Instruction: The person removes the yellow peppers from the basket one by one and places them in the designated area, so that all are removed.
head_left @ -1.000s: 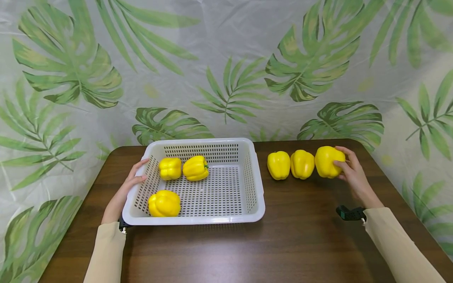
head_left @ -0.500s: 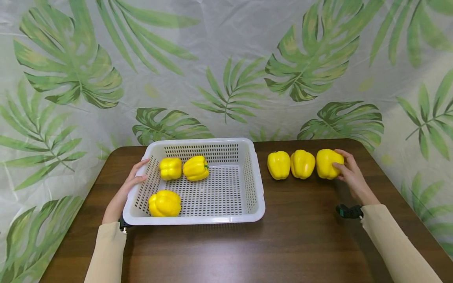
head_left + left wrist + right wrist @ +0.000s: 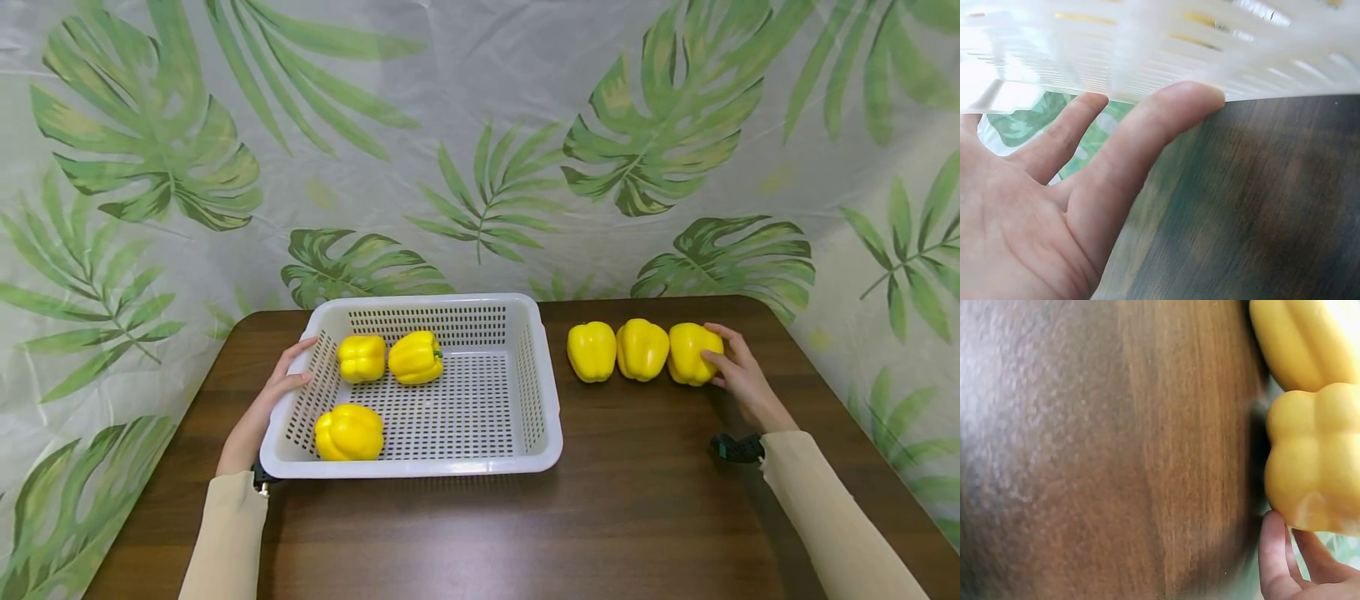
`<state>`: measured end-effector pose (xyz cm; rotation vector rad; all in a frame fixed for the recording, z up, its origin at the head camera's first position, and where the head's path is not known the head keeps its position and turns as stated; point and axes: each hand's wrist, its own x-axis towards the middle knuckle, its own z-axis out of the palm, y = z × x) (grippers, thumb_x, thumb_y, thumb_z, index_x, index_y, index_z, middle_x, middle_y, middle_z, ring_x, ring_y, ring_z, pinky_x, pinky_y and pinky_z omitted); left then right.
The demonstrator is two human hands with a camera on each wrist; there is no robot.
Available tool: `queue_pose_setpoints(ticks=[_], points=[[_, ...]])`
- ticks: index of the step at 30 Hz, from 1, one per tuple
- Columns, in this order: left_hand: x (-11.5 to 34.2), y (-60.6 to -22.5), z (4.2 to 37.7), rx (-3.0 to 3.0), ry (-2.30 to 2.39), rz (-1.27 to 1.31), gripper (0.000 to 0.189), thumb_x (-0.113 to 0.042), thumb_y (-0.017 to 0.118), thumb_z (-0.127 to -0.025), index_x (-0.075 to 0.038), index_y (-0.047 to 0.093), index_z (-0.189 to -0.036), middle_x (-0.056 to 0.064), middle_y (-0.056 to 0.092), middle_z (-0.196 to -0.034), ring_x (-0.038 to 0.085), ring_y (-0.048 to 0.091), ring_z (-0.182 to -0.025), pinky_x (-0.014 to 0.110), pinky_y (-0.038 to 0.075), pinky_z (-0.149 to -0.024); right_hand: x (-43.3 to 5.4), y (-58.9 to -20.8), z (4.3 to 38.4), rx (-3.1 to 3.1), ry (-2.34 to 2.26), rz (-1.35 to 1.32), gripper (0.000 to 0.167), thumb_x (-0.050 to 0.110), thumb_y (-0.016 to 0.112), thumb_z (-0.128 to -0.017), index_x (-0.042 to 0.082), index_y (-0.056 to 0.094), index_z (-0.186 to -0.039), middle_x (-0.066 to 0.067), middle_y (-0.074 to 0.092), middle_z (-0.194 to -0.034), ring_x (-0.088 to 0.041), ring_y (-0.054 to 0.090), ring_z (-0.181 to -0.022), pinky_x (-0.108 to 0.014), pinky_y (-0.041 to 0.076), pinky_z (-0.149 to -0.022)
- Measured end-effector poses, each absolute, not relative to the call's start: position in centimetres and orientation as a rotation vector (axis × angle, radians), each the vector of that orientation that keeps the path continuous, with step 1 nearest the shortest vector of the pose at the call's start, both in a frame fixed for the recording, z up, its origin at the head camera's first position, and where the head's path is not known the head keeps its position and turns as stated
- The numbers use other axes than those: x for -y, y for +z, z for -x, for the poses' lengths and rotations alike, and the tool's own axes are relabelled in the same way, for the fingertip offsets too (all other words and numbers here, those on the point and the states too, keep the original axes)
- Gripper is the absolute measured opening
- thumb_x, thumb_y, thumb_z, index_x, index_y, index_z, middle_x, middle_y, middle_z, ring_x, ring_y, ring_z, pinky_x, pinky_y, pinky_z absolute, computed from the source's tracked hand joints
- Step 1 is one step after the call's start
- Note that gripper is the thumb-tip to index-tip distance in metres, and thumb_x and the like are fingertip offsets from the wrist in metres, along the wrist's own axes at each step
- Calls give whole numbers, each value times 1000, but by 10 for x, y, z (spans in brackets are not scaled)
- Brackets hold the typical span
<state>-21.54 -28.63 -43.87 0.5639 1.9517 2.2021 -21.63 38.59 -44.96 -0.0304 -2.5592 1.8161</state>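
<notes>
In the head view, my left hand (image 3: 258, 408) touches the left side of a white perforated plastic basket (image 3: 420, 469). Its fingers are spread, and the left wrist view shows the thumb (image 3: 1166, 115) against the slotted wall. My right hand (image 3: 742, 383) holds a yellow bell pepper (image 3: 690, 354) by its right side, thumb in front. This pepper sits at the right end of a row, beside a middle bell pepper (image 3: 642, 350) and a left one (image 3: 592, 352). In the right wrist view, fingertips meet the held pepper's lower edge.
Inside the basket lie three more yellow bell peppers: one at back left (image 3: 362, 358), one beside it with a green stem (image 3: 415, 358), one at front left (image 3: 348, 432). Everything stands on a dark wooden table (image 3: 480, 542). A leaf-patterned cloth (image 3: 480, 108) hangs behind.
My right hand has brought its bell pepper down and slightly left, closer against the middle pepper. The left hand and the basket have stayed in place.
</notes>
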Motion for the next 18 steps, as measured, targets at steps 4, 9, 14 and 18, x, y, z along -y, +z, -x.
queue_pose_setpoints(ticks=[4, 9, 14, 18], points=[[287, -439, 215, -1939, 2202, -573, 55, -1, 31, -97, -33, 41, -140, 7, 26, -137, 12, 53, -110, 31, 52, -80, -386, -450, 218, 2582, 1782, 26, 54, 32, 42, -102, 24, 21, -152, -25, 8, -150, -1, 38, -102, -19, 44, -75], [287, -438, 214, -1939, 2204, -567, 55, -1, 31, -97, -34, 41, -139, 4, 27, -136, 12, 53, -110, 30, 51, -81, -386, -450, 218, 2612, 1748, 31, 57, 34, 44, -102, 25, 20, -153, -21, 8, -154, -8, 37, -109, -19, 43, -76], [286, -438, 214, -1923, 2220, -562, 55, 0, 31, -96, -34, 41, -139, 8, 24, -137, 13, 54, -109, 31, 52, -80, -385, -449, 216, 2596, 1721, 45, 57, 34, 46, -101, 24, 23, -152, -22, 10, -154, -21, 36, -119, -15, 44, -76], [286, -438, 214, -1907, 2228, -561, 55, 0, 31, -96, -33, 41, -139, 11, 23, -137, 13, 54, -109, 31, 52, -80, -385, -447, 213, 2529, 1700, 34, 53, 29, 46, -101, 23, 29, -150, -24, 18, -150, -14, 39, -118, -14, 45, -77]])
